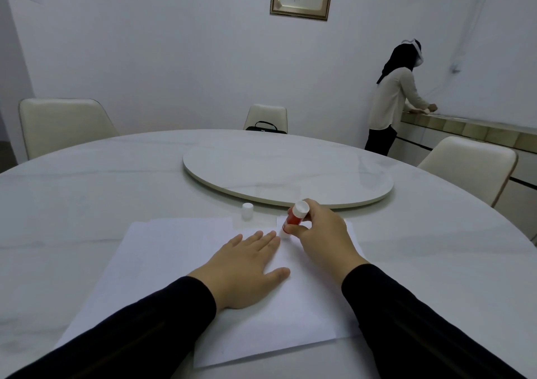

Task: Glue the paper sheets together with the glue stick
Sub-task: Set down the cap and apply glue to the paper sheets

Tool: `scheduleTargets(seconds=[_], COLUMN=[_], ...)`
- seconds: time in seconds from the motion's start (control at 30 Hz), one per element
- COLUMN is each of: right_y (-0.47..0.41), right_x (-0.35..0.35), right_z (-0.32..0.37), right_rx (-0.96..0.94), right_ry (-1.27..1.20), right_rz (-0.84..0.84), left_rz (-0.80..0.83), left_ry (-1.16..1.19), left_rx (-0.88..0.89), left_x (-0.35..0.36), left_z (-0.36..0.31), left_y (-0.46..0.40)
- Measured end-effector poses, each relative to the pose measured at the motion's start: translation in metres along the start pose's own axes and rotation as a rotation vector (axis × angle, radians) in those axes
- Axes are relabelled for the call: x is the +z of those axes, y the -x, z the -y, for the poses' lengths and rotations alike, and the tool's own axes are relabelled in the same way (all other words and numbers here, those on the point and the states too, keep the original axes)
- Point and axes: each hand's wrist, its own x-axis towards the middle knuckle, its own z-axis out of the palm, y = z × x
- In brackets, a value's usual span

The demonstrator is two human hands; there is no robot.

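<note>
White paper sheets (162, 265) lie overlapping on the round table in front of me. My left hand (244, 265) presses flat on the top sheet, fingers straight. My right hand (322, 233) grips a red glue stick (294, 217), tilted with its tip down on the paper near the sheet's far edge, just beyond my left fingertips. The stick's white cap (247, 210) stands upright on the table just past the sheets, apart from both hands.
A marble turntable (287, 169) sits in the middle of the white table (87, 181). Cream chairs (66, 122) stand around it, one with a black bag (266, 127). A person (392, 102) stands at a counter at the far right.
</note>
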Motion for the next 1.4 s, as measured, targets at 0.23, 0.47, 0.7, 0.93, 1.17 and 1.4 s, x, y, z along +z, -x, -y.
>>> scheduleTargets(seconds=[0.23, 0.47, 0.7, 0.93, 1.17, 1.4], right_y=[0.015, 0.057, 0.098, 0.11, 0.096, 0.072], right_x=[-0.023, -0.047, -0.07, -0.087, -0.1, -0.123], right_z=[0.003, 0.009, 0.021, 0.021, 0.015, 0.005], right_rx=[-0.023, -0.085, -0.172, -0.16, -0.149, -0.073], right_ry=[0.015, 0.036, 0.069, 0.02, -0.19, -0.959], right_rz=[0.101, 0.18, 0.276, 0.37, 0.561, 0.332], left_rz=[0.0, 0.005, 0.01, 0.011, 0.018, 0.003], left_ry=[-0.012, -0.032, -0.014, -0.002, -0.004, 0.028], left_rx=[-0.004, -0.002, -0.009, -0.015, -0.02, -0.029], left_x=[0.0, -0.001, -0.002, -0.005, -0.006, -0.006], left_z=[0.0, 0.0, -0.001, -0.004, -0.005, -0.005], left_y=[-0.001, -0.002, 0.0, 0.004, 0.005, 0.006])
